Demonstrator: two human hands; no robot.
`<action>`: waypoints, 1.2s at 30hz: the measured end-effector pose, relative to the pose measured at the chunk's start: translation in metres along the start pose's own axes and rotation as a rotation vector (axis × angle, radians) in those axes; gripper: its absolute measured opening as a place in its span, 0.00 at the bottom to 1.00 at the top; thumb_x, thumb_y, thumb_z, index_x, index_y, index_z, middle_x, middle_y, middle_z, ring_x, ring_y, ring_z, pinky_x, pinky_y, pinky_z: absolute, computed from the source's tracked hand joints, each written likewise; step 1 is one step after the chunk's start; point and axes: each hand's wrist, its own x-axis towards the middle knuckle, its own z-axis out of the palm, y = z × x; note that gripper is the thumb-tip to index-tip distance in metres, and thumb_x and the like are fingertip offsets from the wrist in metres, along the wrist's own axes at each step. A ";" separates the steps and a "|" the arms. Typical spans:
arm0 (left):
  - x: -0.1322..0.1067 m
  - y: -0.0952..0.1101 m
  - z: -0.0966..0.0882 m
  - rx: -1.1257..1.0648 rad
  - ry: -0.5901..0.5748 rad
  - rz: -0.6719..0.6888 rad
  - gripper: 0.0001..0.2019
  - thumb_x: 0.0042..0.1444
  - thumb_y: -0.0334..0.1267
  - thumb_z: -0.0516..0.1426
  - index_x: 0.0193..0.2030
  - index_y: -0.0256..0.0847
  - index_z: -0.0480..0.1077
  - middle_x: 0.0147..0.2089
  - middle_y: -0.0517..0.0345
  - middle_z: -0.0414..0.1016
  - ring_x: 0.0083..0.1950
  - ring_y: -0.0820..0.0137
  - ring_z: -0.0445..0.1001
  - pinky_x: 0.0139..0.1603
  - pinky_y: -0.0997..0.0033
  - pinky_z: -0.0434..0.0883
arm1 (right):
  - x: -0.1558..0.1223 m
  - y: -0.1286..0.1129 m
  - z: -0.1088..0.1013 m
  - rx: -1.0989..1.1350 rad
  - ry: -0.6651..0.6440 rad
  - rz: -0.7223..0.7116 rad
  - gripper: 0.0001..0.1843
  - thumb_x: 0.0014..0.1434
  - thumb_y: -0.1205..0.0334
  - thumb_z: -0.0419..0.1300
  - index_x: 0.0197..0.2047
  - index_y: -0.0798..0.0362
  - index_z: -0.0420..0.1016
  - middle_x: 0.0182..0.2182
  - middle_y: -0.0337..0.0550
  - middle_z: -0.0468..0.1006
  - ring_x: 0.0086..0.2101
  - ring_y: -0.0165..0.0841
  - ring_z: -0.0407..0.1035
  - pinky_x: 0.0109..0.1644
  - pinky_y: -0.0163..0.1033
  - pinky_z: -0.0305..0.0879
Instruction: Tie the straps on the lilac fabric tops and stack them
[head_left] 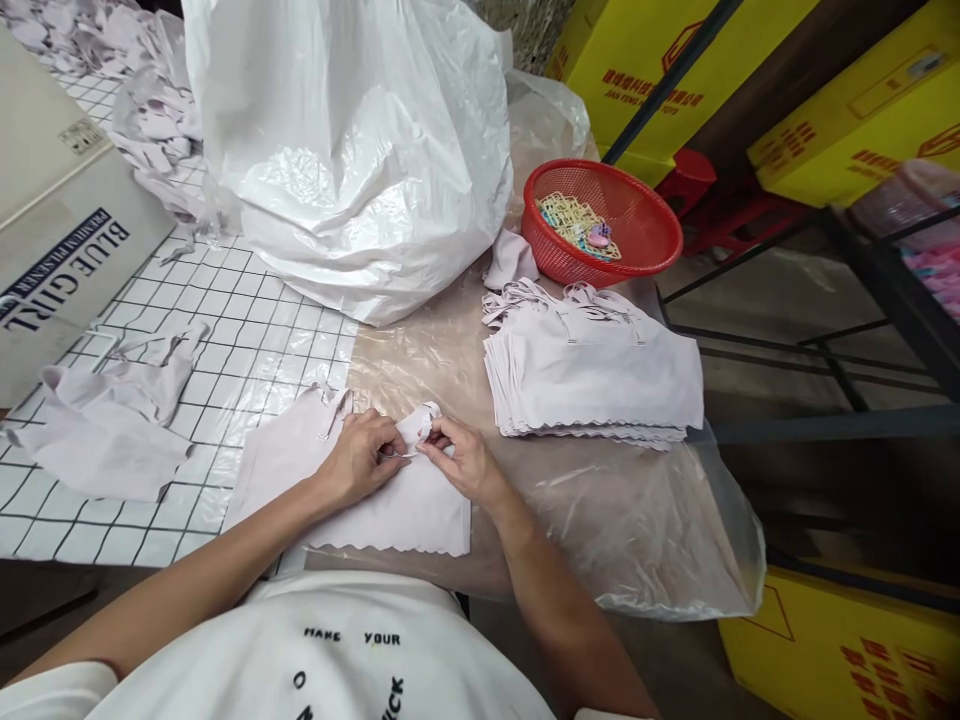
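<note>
Garment (420,500), long axis crosswise, scalloped hem (397,542) bodyward; left hand (363,452) and right hand (466,462), nearly closed, pinch its far edge (412,428).

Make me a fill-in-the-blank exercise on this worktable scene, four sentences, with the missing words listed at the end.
1. The left hand and right hand both touch a fabric piece; the hand nearer the fabric stack is the ____ one.
2. The mesh basket beyond that stack is coloured ____.
3. The large plastic bag beyond the hands is coloured ____.
4. The carton at the left edge reads, in large letters, BLUE ____.

Missing words: right; red; white; GIRL.
</note>
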 end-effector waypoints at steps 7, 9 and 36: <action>0.000 0.003 -0.002 -0.003 -0.045 -0.019 0.05 0.57 0.38 0.60 0.33 0.41 0.76 0.31 0.56 0.74 0.38 0.64 0.67 0.44 0.60 0.58 | -0.002 0.002 -0.001 -0.061 -0.026 -0.082 0.07 0.62 0.57 0.59 0.36 0.50 0.67 0.32 0.40 0.73 0.32 0.31 0.68 0.41 0.37 0.69; 0.001 0.004 -0.003 -0.001 -0.053 -0.019 0.06 0.58 0.39 0.59 0.33 0.41 0.76 0.31 0.56 0.74 0.38 0.64 0.67 0.45 0.60 0.58 | -0.003 0.002 0.000 -0.059 -0.006 -0.132 0.06 0.62 0.58 0.59 0.35 0.50 0.67 0.31 0.39 0.72 0.31 0.31 0.68 0.39 0.36 0.69; 0.010 0.012 -0.010 0.067 -0.180 -0.052 0.07 0.53 0.35 0.57 0.26 0.39 0.68 0.30 0.54 0.73 0.39 0.63 0.65 0.43 0.60 0.56 | -0.001 -0.007 0.016 0.000 0.074 -0.155 0.05 0.61 0.63 0.59 0.33 0.50 0.67 0.28 0.37 0.72 0.29 0.29 0.68 0.36 0.34 0.72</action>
